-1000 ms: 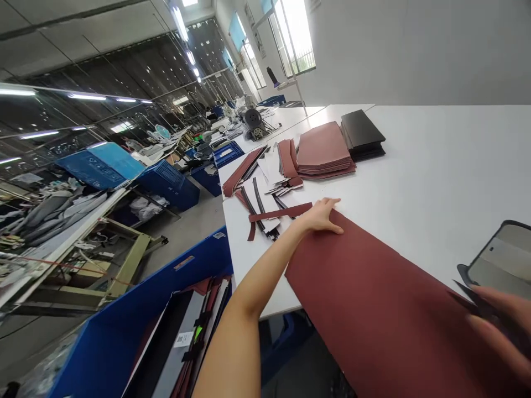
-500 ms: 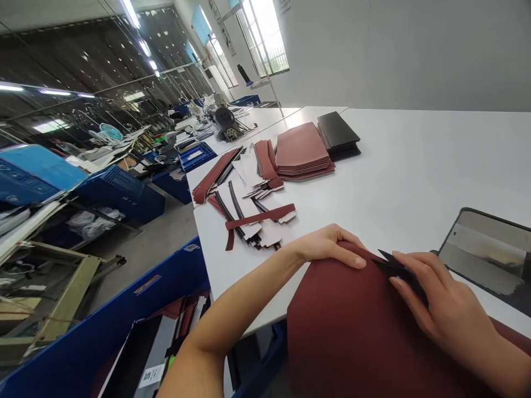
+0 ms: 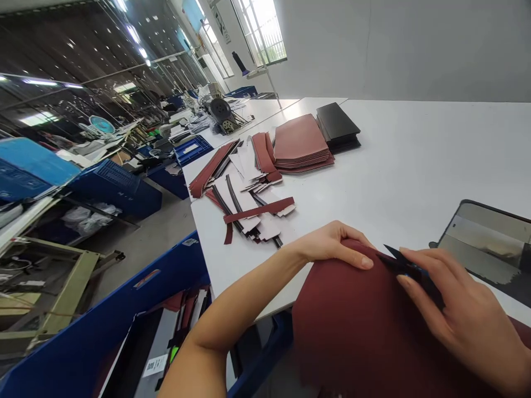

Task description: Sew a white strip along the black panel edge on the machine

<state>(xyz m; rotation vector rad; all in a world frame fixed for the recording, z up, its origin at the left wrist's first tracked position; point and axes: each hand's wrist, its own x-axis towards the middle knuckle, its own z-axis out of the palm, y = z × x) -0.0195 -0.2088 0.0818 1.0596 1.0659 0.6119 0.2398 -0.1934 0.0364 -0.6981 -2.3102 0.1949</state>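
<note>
White tabletop [image 3: 415,160] carried several lots of cut material. Far end: stack of maroon panels [image 3: 301,145] with a stack of black panels [image 3: 337,128] touching its right side. Nearer, toward the left edge: a loose heap of white, black and maroon strips [image 3: 249,204], one maroon strip lying across the top. At the right edge, a dark tray [image 3: 485,243] with a shiny inside. Blue bin [image 3: 124,331] stood on the floor below the tabletop's near-left corner, holding more cut pieces. Blue crates and a sewing machine [image 3: 222,113] further back along the room.

Large maroon sheet [image 3: 365,326] lay at the near edge of the tabletop, its lower part hanging over toward the wearer. Nothing stood between the hands and the sheet.

Left hand [image 3: 336,249] rested palm-down on the sheet's far corner, fingers curled over the bulged edge, grip closed lightly on that fold. Right hand [image 3: 452,309] lay on the sheet just right of the left, grip clamped on a small dark pointed tool [image 3: 404,264]. Tool's long axis ran up-left, tip pointing toward the left fingertips and nearly touching them. Sheet's long axis ran from the far-left corner back to the near right.
</note>
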